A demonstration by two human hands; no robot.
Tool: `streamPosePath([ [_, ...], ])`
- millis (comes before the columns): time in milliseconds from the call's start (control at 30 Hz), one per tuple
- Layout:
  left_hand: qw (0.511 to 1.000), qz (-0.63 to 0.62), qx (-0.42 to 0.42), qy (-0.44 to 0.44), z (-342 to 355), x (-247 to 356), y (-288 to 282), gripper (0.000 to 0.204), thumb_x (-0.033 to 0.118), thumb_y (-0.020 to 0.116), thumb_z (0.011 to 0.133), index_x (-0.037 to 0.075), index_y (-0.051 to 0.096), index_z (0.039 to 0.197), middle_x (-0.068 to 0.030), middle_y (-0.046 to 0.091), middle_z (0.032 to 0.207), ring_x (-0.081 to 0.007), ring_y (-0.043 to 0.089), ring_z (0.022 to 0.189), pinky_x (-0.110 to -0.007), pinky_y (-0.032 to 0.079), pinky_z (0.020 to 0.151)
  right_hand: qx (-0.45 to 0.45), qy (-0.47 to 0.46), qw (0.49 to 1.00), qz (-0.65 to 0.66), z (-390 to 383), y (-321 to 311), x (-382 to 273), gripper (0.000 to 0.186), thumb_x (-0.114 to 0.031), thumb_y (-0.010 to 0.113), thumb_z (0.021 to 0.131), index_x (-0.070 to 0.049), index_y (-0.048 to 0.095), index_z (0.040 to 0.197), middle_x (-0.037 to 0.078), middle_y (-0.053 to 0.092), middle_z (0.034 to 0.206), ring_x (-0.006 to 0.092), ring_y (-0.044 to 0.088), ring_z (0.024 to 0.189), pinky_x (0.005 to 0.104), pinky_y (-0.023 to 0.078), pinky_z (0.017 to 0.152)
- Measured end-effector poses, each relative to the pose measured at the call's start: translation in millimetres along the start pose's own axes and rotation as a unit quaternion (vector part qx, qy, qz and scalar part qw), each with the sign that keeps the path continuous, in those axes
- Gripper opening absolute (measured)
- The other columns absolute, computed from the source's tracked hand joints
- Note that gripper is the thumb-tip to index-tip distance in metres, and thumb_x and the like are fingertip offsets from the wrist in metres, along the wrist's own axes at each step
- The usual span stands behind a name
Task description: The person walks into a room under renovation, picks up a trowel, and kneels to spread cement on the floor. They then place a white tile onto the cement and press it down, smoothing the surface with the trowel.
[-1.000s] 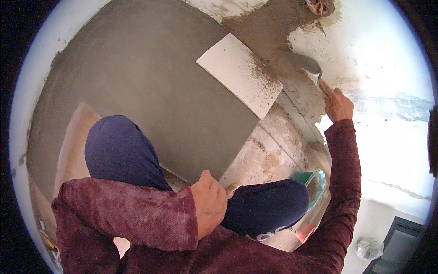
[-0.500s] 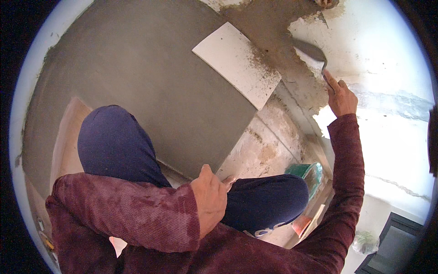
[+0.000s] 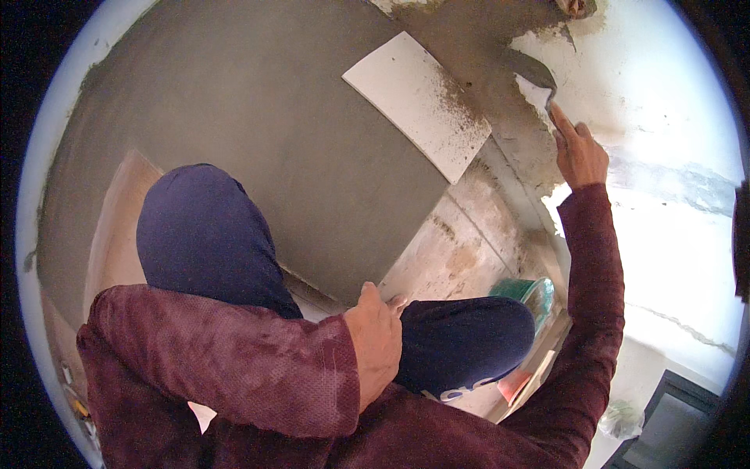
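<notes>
My right hand [image 3: 582,159] is closed round the handle of a trowel [image 3: 534,72], forefinger stretched along it. The trowel's blade lies against a rough, damp brown-grey patch of mortar [image 3: 473,39] on the white wall. My left hand [image 3: 376,344] rests by my bent right leg, thumb side up; most of its fingers are hidden, and nothing shows in it. A broad, smooth grey mortar surface [image 3: 234,102] spreads ahead of my knees. Over its right edge lies a white rectangular board [image 3: 402,86], its right part sprinkled with dark mortar crumbs.
Beyond my right knee stands a green bucket [image 3: 512,289], partly hidden by the leg. A wooden strip [image 3: 533,378] and an orange-red object [image 3: 512,384] lie near my right arm. A dark frame [image 3: 678,418] and a clear plastic bag [image 3: 621,420] are at lower right.
The whole view has shifted slightly. My right hand and the trowel are a little higher in the picture, with the blade still at the wall patch. The left hand appears slightly further right.
</notes>
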State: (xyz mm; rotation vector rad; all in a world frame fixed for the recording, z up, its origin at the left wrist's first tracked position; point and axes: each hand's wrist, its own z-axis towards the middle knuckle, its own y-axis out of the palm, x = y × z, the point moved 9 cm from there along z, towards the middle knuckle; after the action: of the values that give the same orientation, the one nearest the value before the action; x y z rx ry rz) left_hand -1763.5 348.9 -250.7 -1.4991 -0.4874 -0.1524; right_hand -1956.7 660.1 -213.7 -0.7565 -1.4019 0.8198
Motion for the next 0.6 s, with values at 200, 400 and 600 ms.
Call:
streamPosePath([
  [200,0.999,0.039,0.016,0.008,-4.0,-4.4,-12.4,0.017,0.013,0.054,0.074,-0.002,0.061,0.080,-0.0119,0.056,0.071,-0.0249,0.055,0.069,-0.040,0.041,0.077,-0.103,-0.031,0.986,-0.131,13.0,25.8,-13.2,0.045,-0.022,0.056,0.090,-0.039,0.050,0.131,0.009,0.059,0.081,0.0268,0.063,0.066,0.0416,0.051,0.059],
  [400,0.998,-0.010,-0.064,0.005,-5.8,-6.9,-0.3,0.017,0.012,0.054,0.076,-0.002,0.061,0.081,-0.0129,0.057,0.073,-0.0261,0.057,0.072,-0.042,0.041,0.082,-0.085,-0.043,0.988,-0.120,12.9,20.5,-15.1,0.043,-0.022,0.056,0.090,-0.037,0.050,0.130,0.010,0.060,0.081,0.0273,0.063,0.067,0.0397,0.051,0.058],
  [600,0.999,0.011,-0.030,0.005,-9.6,-7.1,-4.9,0.018,0.014,0.052,0.078,-0.001,0.062,0.083,-0.0163,0.060,0.079,-0.0287,0.060,0.076,-0.045,0.040,0.088,-0.110,-0.007,0.989,-0.098,5.6,23.6,0.4,0.046,-0.021,0.051,0.089,-0.039,0.047,0.130,0.013,0.061,0.089,0.0323,0.065,0.072,0.0464,0.052,0.063],
])
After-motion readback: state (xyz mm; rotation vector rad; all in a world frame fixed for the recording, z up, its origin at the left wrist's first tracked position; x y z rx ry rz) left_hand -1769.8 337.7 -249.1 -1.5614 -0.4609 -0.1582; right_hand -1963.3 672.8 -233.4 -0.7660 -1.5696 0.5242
